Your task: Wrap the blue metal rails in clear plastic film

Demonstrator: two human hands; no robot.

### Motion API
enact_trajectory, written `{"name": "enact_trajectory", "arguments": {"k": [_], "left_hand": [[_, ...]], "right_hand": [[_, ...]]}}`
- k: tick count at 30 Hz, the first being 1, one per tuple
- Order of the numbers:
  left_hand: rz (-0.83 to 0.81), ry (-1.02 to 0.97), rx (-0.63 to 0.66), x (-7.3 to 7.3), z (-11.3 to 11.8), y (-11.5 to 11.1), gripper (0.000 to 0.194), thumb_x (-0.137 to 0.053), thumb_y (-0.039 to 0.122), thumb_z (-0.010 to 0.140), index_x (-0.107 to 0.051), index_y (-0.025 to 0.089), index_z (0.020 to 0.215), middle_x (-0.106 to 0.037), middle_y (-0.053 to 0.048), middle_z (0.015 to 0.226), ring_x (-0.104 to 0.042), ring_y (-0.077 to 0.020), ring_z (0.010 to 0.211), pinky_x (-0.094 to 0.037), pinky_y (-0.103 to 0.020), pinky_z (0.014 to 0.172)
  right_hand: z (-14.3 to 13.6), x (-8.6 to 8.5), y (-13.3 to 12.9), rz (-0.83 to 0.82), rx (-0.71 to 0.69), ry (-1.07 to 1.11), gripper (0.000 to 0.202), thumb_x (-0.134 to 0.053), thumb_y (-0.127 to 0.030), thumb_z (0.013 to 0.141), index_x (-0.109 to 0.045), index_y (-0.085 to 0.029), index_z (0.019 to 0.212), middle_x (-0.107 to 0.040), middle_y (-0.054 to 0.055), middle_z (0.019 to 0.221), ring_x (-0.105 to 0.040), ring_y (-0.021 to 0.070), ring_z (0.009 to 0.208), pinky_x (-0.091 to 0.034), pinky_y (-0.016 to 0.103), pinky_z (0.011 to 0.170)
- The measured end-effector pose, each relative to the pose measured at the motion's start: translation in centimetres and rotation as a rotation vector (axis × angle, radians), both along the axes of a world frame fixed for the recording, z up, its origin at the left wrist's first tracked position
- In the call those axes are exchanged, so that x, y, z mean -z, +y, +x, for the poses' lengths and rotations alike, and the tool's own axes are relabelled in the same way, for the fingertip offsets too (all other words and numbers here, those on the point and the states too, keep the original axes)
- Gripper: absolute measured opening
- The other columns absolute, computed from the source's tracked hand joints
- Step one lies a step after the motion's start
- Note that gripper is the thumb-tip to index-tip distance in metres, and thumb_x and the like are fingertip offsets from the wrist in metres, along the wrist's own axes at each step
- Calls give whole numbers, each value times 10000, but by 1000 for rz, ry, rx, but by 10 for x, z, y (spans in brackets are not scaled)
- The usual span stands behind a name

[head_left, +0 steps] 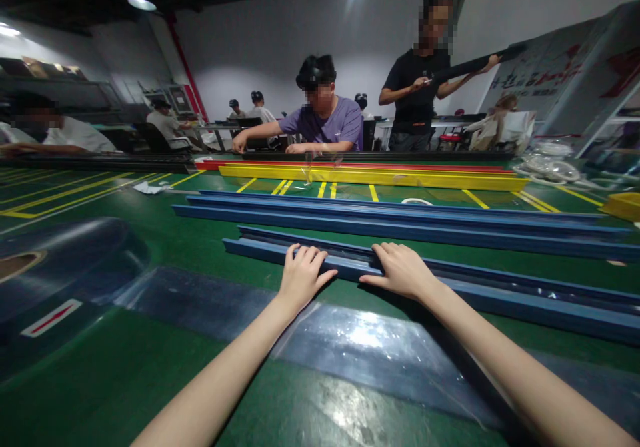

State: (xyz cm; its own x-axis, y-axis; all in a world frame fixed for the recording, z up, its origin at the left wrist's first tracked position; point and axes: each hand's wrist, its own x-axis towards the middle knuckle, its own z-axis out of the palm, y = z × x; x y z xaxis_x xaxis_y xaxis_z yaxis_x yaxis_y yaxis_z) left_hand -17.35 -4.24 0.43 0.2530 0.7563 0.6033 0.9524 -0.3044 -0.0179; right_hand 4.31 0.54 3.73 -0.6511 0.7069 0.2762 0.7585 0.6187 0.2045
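Observation:
A long blue channel profile point(515, 294) with a groove along its length lies crosswise in front of me on the green table. My left hand point(305, 274) is closed over its near wall, fingertips over the top and thumb on the near side. A short way to the right, my right hand point(400, 270) grips the same wall in a similar way. The inner sides of the fingers are hidden. On my side of the profile lies a flat strip of clear plastic film point(215, 300), passing below both forearms.
A large roll of film point(100, 254) sits at the left. More blue profiles point(350, 220) lie beyond mine, then yellow ones point(350, 174) and red ones. A co-worker point(330, 120) works at the far side; another person point(420, 87) stands holding a long dark piece.

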Motion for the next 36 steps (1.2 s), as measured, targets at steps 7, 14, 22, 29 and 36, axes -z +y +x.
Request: {"name": "enact_trajectory", "arguments": {"k": [7, 14, 22, 29, 36], "left_hand": [[6, 89, 57, 0, 2, -1, 406, -426, 549, 774, -567, 170, 815, -598, -39, 779, -526, -184, 771, -337, -323, 740], [58, 182, 104, 0, 5, -4, 442, -383, 570, 786, -521, 168, 662, -559, -25, 660, -513, -159, 653, -310, -282, 592], [65, 186, 129, -1, 5, -5, 423, -400, 556, 788, -508, 170, 652, -553, -18, 651, -505, -150, 644, -304, -271, 564], [45, 188, 126, 0, 6, -5, 433, -397, 563, 785, -502, 169, 641, -547, -20, 643, -502, -151, 638, -306, -273, 568], [42, 193, 127, -1, 7, -5, 423, -403, 554, 787, -496, 171, 634, -548, -16, 641, -501, -151, 633, -308, -277, 568]], "right_hand": [[13, 0, -10, 7, -20, -19, 593, -336, -661, 731, -523, -128, 914, -604, 104, 821, -558, 225, 736, -374, 309, 644], [25, 1, -18, 19, -37, -22, 600, -340, -656, 734, -523, -127, 951, -598, 95, 822, -550, 216, 740, -378, 302, 657], [28, 2, -20, 9, -27, 14, 609, -364, -649, 726, -530, -126, 989, -605, 108, 867, -553, 222, 768, -390, 316, 678], [29, 9, -22, 12, -42, 62, 604, -390, -613, 739, -512, -124, 1072, -598, 122, 920, -541, 234, 803, -397, 342, 695], [32, 5, -26, -87, -160, 112, 502, -370, -496, 811, -440, -184, 1197, -498, 115, 1176, -472, 225, 1004, -374, 362, 809]]}}
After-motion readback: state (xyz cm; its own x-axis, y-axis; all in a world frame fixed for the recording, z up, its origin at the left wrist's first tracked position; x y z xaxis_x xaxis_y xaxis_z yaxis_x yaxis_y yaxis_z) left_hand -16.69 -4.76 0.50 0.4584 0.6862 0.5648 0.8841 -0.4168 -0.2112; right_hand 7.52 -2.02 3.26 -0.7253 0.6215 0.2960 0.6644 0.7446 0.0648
